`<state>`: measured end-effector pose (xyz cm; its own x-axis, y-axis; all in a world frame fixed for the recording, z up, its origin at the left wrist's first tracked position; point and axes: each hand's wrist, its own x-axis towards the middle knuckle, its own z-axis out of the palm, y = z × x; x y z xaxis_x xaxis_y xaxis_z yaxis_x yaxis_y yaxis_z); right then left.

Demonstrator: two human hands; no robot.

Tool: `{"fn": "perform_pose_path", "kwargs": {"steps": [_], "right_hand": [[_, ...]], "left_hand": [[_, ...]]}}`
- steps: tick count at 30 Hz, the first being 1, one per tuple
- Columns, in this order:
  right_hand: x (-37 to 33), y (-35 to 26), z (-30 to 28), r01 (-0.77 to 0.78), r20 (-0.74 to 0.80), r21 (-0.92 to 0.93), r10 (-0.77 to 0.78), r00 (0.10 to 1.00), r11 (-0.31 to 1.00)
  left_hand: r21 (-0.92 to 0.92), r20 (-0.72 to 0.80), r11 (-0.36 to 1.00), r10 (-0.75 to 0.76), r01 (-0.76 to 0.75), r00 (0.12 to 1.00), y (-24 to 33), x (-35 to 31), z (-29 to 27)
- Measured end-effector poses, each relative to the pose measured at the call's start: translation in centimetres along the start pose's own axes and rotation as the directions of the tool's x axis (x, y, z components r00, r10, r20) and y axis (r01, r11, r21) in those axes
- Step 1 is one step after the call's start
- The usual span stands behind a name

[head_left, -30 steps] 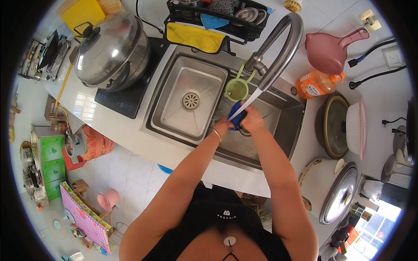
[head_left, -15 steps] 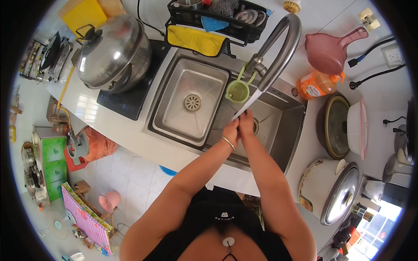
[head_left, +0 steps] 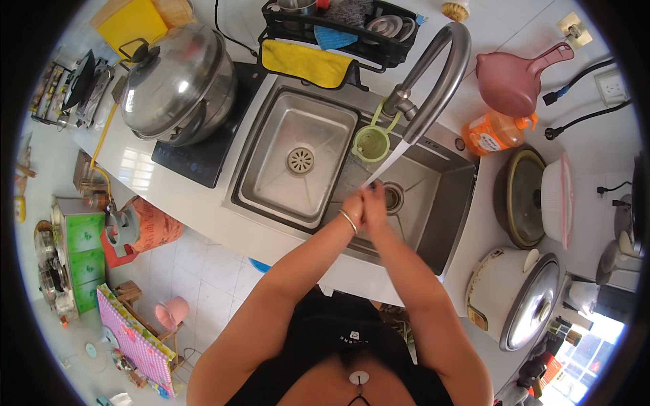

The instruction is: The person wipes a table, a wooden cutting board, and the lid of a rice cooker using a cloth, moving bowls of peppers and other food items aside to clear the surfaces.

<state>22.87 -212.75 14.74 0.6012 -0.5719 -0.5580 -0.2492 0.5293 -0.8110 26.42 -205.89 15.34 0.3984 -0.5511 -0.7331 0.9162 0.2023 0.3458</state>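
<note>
The person leans in over the near edge of the sink in a black top, forearms reaching down into its right bowl. From where I stand, the left hand, with a bangle just behind it, and the right hand are pressed together, fingers bent, low in that bowl. Whether anything is pinched between them I can't tell. A stream of water slants down onto the fingers, just beside the bowl's drain.

The sink's left bowl has a slotted drain too. A green strainer hangs at the back of the right bowl, beside the tall tap that rises behind the sink.

Right of the sink stand a white cooker with a shiny lid and, farther along, a dark round lid tipped up against a white bowl. An orange bottle sits by the sink's back right corner, a pink pan past it.

Left of the sink, a big lidded steel pot rests on a black hob. Behind the sink, a yellow cloth drapes over the front of a black rack.
</note>
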Motion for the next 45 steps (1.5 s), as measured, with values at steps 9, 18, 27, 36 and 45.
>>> {"fn": "perform_pose_path", "kwargs": {"steps": [9, 18, 27, 36, 45], "right_hand": [[-3.5, -3.1, 3.6, -0.13, -0.048, 0.159, 0.14, 0.989, 0.979], [2.0, -2.4, 3.5, -0.34, 0.013, 0.494, 0.384, 0.923, 0.8], [0.2, -4.2, 4.0, -0.241, -0.172, -0.153, 0.214, 0.962, 0.959], [3.0, -2.4, 0.6, 0.004, -0.011, -0.616, -0.014, 1.0, 0.787], [8.3, -19.6, -3.1, 0.255, -0.187, -0.372, -0.341, 0.921, 0.893]], "left_hand": [[0.308, -0.25, 0.945, 0.194, -0.112, 0.949, 2.5, -0.7, 1.7], [0.88, -0.225, 0.475, 0.452, -0.02, 0.863, 3.5, 0.5, 1.1], [0.966, 0.14, -0.257, 0.539, 0.003, 0.831, 1.7, 2.1, -0.8], [-0.144, -0.306, 0.988, -0.104, 0.063, 0.946, 2.1, 0.8, 2.1], [0.005, -0.099, 0.996, -0.094, 0.095, 0.991, 1.4, 3.5, 1.0]]}}
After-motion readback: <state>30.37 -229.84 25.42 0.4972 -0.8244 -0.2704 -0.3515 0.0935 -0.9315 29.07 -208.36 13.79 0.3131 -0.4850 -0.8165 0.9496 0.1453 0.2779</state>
